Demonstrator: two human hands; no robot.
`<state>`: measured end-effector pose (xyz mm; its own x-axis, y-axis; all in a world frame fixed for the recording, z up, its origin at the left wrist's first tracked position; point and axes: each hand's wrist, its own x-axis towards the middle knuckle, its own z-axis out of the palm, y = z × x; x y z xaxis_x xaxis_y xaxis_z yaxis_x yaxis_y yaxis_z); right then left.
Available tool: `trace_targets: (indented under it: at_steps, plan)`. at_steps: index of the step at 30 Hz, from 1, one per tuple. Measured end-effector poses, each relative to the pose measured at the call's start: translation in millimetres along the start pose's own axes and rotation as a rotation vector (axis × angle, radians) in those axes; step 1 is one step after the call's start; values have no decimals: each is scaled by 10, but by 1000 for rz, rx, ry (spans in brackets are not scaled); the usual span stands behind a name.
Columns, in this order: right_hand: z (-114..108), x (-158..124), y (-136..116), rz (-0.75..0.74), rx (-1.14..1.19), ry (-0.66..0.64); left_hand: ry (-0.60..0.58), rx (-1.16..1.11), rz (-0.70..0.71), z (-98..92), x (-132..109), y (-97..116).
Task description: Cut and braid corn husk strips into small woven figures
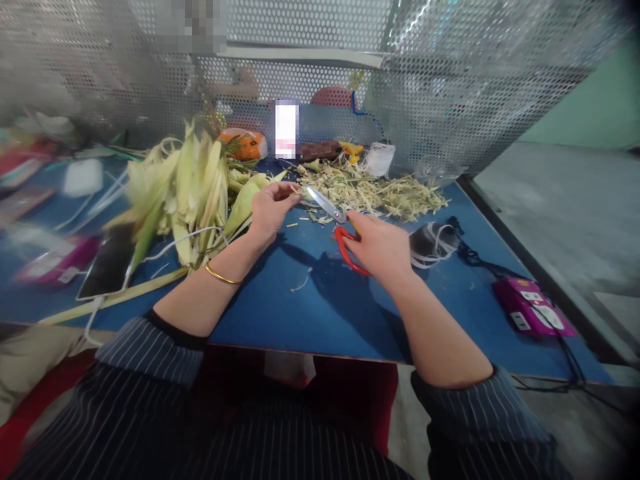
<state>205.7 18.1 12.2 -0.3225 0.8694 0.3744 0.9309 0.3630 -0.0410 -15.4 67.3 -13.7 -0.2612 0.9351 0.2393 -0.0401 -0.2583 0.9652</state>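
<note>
My right hand (379, 245) grips red-handled scissors (334, 223), whose silver blades point up and left toward my left hand. My left hand (270, 210) is raised over the blue table (280, 300) with its fingers pinched on a small pale strip of leaf at the blade tips. A heap of pale green and yellow leaves (185, 190) lies just left of my left hand. A pile of fine cut leaf scraps (380, 190) lies behind the scissors.
A perforated metal screen (450, 87) walls the table's back and right. A black phone (107, 263) with a white cable lies at the left, a pink power strip (530, 310) at the right, and a coil of white strip (433, 243) beside my right hand.
</note>
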Motion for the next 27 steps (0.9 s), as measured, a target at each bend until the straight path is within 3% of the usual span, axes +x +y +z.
trace_targets:
  at_steps: [3, 6, 10, 14, 17, 21, 24, 27]
  plan:
    - [-1, 44, 39, 113, 24, 39, -22, -154, -220, 13, -10, 2]
    - [15, 93, 95, 186, -19, -55, -31, -333, -423, 24, -21, 11]
    - [101, 102, 109, 120, -94, -263, -43, -460, -557, 49, -71, 78]
    - [168, 59, 88, -20, -93, -339, -40, -544, -610, 116, -183, 180]
    - [170, 47, 91, -74, 52, -199, -79, -593, -625, 195, -292, 227]
    - [200, 64, 48, 112, 656, 131, -111, -662, -647, 325, -445, 228]
    - [241, 66, -27, 264, 959, 175, -145, -696, -665, 409, -549, 215]
    - [252, 55, -80, 286, 1034, 207, -166, -692, -686, 455, -620, 210]
